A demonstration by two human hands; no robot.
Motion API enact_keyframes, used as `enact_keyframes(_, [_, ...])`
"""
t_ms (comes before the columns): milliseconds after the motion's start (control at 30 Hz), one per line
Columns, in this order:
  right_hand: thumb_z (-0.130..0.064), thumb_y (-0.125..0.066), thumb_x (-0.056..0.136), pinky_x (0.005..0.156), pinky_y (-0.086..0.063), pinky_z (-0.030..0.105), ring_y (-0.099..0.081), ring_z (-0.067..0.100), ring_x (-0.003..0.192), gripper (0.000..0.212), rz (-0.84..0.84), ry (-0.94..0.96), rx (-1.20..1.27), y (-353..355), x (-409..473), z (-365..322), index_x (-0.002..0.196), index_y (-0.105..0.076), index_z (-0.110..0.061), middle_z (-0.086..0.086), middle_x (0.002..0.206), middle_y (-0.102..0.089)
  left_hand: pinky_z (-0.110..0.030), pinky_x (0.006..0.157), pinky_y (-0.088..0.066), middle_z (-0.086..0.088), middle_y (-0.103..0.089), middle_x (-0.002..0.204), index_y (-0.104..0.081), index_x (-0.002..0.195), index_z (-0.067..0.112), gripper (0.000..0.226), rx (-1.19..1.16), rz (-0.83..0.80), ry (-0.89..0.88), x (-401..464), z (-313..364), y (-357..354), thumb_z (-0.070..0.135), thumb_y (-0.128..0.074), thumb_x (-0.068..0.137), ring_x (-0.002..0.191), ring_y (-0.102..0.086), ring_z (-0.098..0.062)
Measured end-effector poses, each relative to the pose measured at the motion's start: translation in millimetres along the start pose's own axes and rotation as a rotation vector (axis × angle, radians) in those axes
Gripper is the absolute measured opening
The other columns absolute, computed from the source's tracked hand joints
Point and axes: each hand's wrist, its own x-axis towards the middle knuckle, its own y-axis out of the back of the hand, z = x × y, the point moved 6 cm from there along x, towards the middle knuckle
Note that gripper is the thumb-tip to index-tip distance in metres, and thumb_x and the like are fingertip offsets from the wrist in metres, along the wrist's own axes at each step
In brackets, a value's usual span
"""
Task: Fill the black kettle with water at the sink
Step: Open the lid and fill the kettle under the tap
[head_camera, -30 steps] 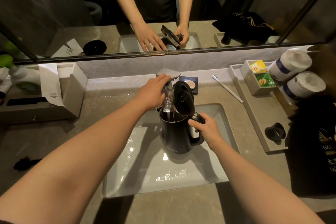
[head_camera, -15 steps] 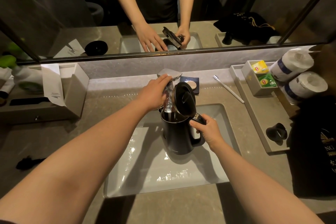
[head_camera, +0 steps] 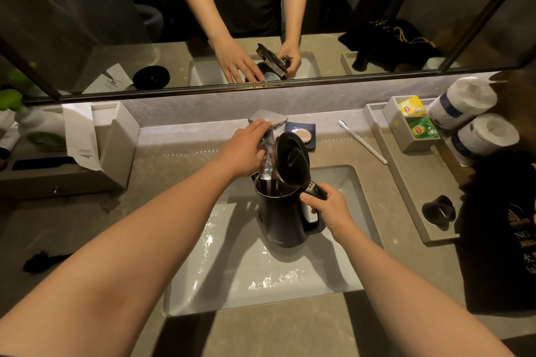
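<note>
Over the sink (head_camera: pixel 203 293), the black kettle (head_camera: pixel 282 217) (lid up) is gripped at its handle by the closed right hand (head_camera: pixel 330 209); the faucet (head_camera: pixel 268 122) is touched by the loosely curled left hand (head_camera: pixel 243 149).

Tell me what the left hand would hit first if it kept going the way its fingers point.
Most likely the faucet: the left hand already rests on it, fingers aimed toward the back wall. Depth is hard to judge here.

Bare forearms; seemingly dark short-sleeved top, mirrored.
</note>
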Motion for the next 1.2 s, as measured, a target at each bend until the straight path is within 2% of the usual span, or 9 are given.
enact_keyframes(867, [-0.022, -0.077, 0.08, 0.065, -0.05, 0.032, -0.06, 0.02, 0.075, 0.023, 0.007, -0.017, -0.008, -0.5, -0.7, 0.1, 0.098, -0.067, -0.012, 0.001, 0.084, -0.067, -0.042, 0.106, -0.035, 0.002, -0.019, 0.16, -0.022, 0.15, 0.028, 0.073, 0.007, -0.007, 0.006, -1.1, -1.3, -3.2, 0.016, -0.058, 0.088, 0.137, -0.034, -0.029])
enact_keyframes(1200, [-0.019, -0.077, 0.079, 0.065, -0.049, 0.032, -0.059, 0.018, 0.07, 0.015, 0.005, -0.005, 0.004, -2.3, -3.2, -5.3, 0.087, -0.066, -0.015, -0.002, 0.075, -0.065, -0.041, 0.107, -0.033, 0.002, -0.017, 0.161, -0.021, 0.151, 0.028, 0.075, -0.003, -0.032, 0.006, 0.3, -3.1, -3.7, 0.015, -0.058, 0.087, 0.138, -0.033, -0.03])
